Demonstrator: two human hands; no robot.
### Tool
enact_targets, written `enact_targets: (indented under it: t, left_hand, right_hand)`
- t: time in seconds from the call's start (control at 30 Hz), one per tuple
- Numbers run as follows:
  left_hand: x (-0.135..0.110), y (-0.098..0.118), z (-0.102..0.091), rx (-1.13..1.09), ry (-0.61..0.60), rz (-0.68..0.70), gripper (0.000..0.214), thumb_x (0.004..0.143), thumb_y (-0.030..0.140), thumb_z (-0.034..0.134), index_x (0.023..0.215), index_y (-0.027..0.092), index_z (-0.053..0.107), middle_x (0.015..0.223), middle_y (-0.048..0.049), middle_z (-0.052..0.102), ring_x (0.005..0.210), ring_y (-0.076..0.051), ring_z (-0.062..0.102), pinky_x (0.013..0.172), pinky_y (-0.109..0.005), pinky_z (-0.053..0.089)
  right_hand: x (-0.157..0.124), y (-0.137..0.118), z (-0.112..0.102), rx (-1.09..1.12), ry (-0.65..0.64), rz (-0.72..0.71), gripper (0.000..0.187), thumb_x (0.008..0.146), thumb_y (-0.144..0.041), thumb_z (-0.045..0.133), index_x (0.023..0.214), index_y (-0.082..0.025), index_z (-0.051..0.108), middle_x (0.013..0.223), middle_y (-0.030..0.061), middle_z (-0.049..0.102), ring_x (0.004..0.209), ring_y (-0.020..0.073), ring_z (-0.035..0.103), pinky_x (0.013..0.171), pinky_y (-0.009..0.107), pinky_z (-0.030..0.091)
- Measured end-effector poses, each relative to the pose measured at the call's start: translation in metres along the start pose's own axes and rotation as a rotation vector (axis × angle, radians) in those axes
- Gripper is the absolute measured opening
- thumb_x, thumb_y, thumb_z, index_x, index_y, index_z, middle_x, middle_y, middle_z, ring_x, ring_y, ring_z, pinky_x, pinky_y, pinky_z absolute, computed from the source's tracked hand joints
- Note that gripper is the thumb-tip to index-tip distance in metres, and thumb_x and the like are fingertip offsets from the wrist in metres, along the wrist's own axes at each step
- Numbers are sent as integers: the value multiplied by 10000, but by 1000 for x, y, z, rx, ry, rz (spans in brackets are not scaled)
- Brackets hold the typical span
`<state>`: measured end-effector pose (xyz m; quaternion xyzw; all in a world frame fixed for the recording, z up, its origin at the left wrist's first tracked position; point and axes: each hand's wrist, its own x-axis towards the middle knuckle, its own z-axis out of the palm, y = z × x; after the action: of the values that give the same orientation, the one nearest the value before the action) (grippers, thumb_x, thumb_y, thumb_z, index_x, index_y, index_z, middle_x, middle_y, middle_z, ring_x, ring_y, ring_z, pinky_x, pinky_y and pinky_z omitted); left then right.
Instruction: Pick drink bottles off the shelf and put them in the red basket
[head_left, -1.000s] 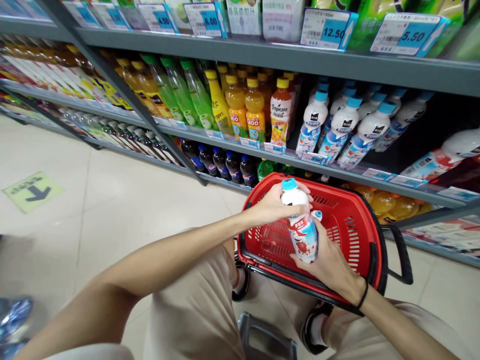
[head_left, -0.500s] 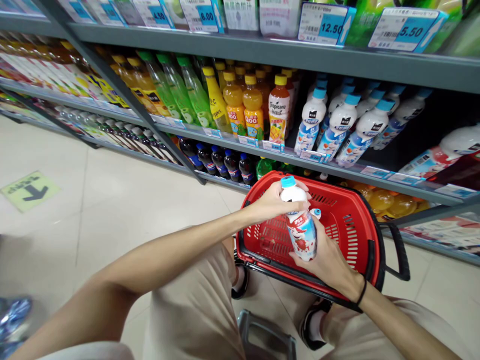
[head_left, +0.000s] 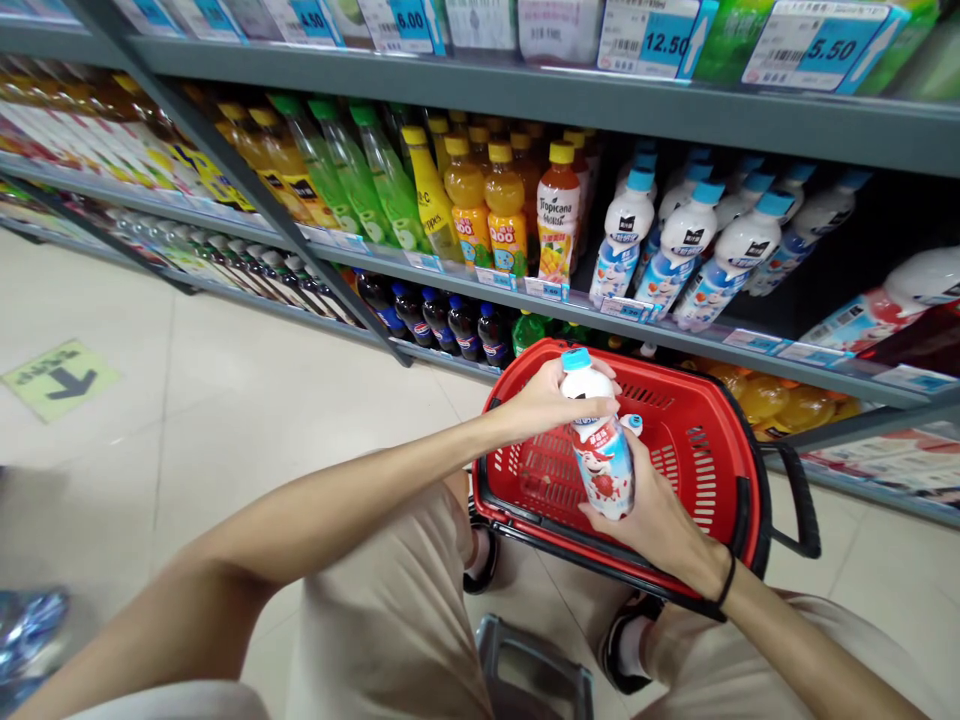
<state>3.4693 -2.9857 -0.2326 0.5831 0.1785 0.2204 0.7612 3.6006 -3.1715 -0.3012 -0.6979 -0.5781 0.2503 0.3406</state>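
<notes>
A white drink bottle (head_left: 600, 455) with a blue cap and a red strawberry label is held in both hands over a red shopping basket (head_left: 720, 440). My left hand (head_left: 544, 405) wraps round its shoulder just under the cap. My right hand (head_left: 660, 520) cups its lower body from below and behind. A second small blue cap (head_left: 634, 423) peeks out just beside the bottle, above my right hand. The basket sits on the floor in front of my knees.
Grey shelves run across the view, with white blue-capped bottles (head_left: 694, 245), orange juice bottles (head_left: 487, 205), green bottles (head_left: 360, 175) and dark cola bottles (head_left: 442, 325). Price tags (head_left: 649, 40) line the top shelf. A yellow arrow sticker (head_left: 60, 378) lies on the tiled floor at left.
The bottle and both hands have stayed almost still over the basket; the view has shifted slightly.
</notes>
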Motion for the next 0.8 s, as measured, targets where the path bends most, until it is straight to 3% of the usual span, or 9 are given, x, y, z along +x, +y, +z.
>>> enact_targets:
  t: [0.4,0.63,0.8]
  left_hand:
    - [-1,1,1,4,2,-2,529,661,367,979,1020,142,663,996,-57,739,864,-153,698,830,-315,551]
    - [3,1,-5,20,69,61,516,689,377,959,1041,157,653,1002,-54,744,855,-166,715,793,-316,562]
    - [2,1,-6,9,71,66,518,692,368,950,1059,163,648,1026,-45,743,886,-172,726,815,-330,575]
  right_hand:
    - [0,-1,0,21,-19,7,1008,821,-369,813,1630,-211,232,1478,226,621,1204,380,733,923,518,634]
    - [6,-7,7,53,231,23,825,744,-405,874,1404,-180,432,1287,190,694,1158,346,716,962,505,614]
    - [9,-5,7,-6,241,12,769,737,-397,874,1350,-186,461,1234,168,703,1050,325,734,896,486,625]
